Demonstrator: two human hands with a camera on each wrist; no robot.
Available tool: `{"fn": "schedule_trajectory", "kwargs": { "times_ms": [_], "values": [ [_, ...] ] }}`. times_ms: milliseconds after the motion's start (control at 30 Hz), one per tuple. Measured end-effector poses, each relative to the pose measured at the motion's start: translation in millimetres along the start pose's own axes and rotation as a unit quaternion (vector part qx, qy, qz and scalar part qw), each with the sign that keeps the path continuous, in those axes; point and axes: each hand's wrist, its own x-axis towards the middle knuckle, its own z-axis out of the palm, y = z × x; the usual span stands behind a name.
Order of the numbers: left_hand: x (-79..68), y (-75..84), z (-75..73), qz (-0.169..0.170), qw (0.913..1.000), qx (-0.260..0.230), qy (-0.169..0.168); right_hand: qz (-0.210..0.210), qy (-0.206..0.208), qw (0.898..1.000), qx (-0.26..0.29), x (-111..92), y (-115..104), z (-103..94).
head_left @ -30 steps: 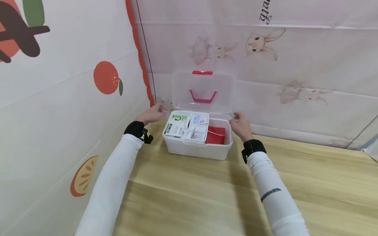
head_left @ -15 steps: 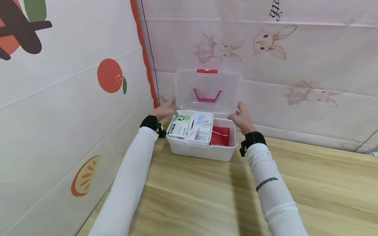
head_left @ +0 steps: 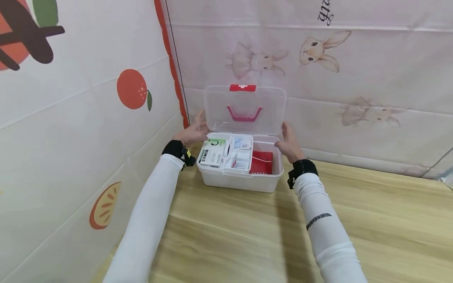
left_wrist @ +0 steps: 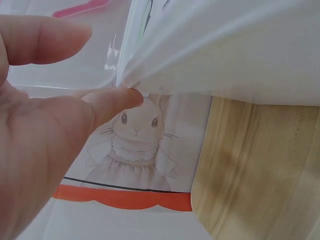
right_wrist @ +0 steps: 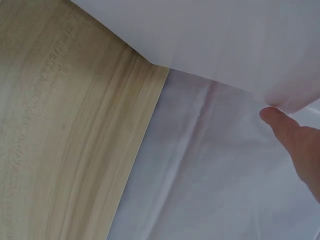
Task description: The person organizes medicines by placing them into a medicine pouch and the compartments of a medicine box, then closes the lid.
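Note:
A white first-aid box (head_left: 240,182) stands on the table with its clear lid (head_left: 219,108) tipped up behind it. The lid carries a pink handle (head_left: 244,117) and a red latch (head_left: 242,88) with a white cross. In the box's left part sits a white tray (head_left: 226,151) with a green-and-white medicine box (head_left: 213,155) and smaller packs; a red pouch (head_left: 261,162) lies at the right. My left hand (head_left: 192,133) is at the box's back left corner, fingers extended, thumb apart. At the back right corner my right hand (head_left: 289,145) has its thumb (right_wrist: 275,117) right at the rim, fingers raised beside the lid.
A fruit-printed sheet (head_left: 88,129) hangs close along the left, and a rabbit-printed sheet (head_left: 318,86) hangs right behind the lid. Wood-grain table (head_left: 230,232) stretches in front of the box and to its right.
Both hands have gone from curled fingers beside the box to extended fingers at its back corners. The left hand came in toward the lid. The box stays with its lid up.

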Motion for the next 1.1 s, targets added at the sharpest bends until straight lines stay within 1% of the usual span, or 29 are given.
{"fn": "schedule_trajectory", "kwargs": {
  "times_ms": [100, 167, 233, 333, 400, 500, 600, 667, 700, 767, 800, 833, 867, 1000, 1100],
  "values": [
    [1.0, 0.6, -4.0, 0.0, 0.9999, -0.004, -0.011, 0.016, -0.002, 1.0, 0.013, 2, -3, 0.5],
    [-0.5, -1.0, -3.1, 0.005, 0.9997, -0.02, -0.014, 0.025, -0.003, 0.999, 0.024, 0, -6, 0.0],
    [-2.1, -3.1, -2.4, 0.012, 0.9991, -0.038, -0.014, 0.031, -0.007, 0.999, 0.034, -4, -12, -0.6],
    [-6.6, -6.6, -2.1, 0.026, 0.9986, -0.044, -0.013, 0.033, -0.018, 0.999, 0.032, -15, -23, -1.8],
    [-10.7, -9.1, -2.4, 0.032, 0.9983, -0.046, -0.015, 0.03, -0.029, 0.999, 0.027, -18, -26, -3.9],
    [-16.4, -13.1, -2.1, 0.031, 0.9985, -0.044, -0.016, 0.025, -0.036, 0.998, 0.036, -14, -12, -8.7],
    [-24.1, -18.7, 0.7, 0.007, 0.9992, -0.039, -0.002, 0.027, -0.039, 0.996, 0.081, -12, 4, -11.6],
    [-23.8, -24.9, -0.1, -0.008, 0.9975, -0.07, -0.005, 0.026, -0.04, 0.992, 0.118, -16, 11, -10.3],
    [-23.7, -28.1, -0.4, -0.013, 0.9954, -0.094, -0.009, 0.025, -0.039, 0.989, 0.138, -18, 12, -9.5],
    [-23.7, -34.0, -0.6, -0.014, 0.9895, -0.142, -0.022, 0.023, -0.041, 0.986, 0.163, -23, 14, -7.2],
    [-24.1, -36.7, -0.4, -0.013, 0.9851, -0.169, -0.032, 0.019, -0.041, 0.984, 0.171, -25, 15, -5.5],
    [-24.7, -39.3, 0.1, -0.007, 0.9811, -0.189, -0.039, 0.015, -0.04, 0.984, 0.174, -28, 15, -3.5],
    [-26.0, -41.3, 1.2, 0.0, 0.9796, -0.197, -0.04, 0.011, -0.04, 0.984, 0.174, -30, 15, -0.9],
    [-32.6, -47.6, 7.8, 0.029, 0.9794, -0.196, -0.038, -0.007, -0.042, 0.985, 0.165, -41, 14, 10.8],
    [-37.8, -52.1, 14.4, 0.06, 0.9755, -0.207, -0.04, -0.032, -0.035, 0.984, 0.171, -50, 15, 19.0]
  ]
}}
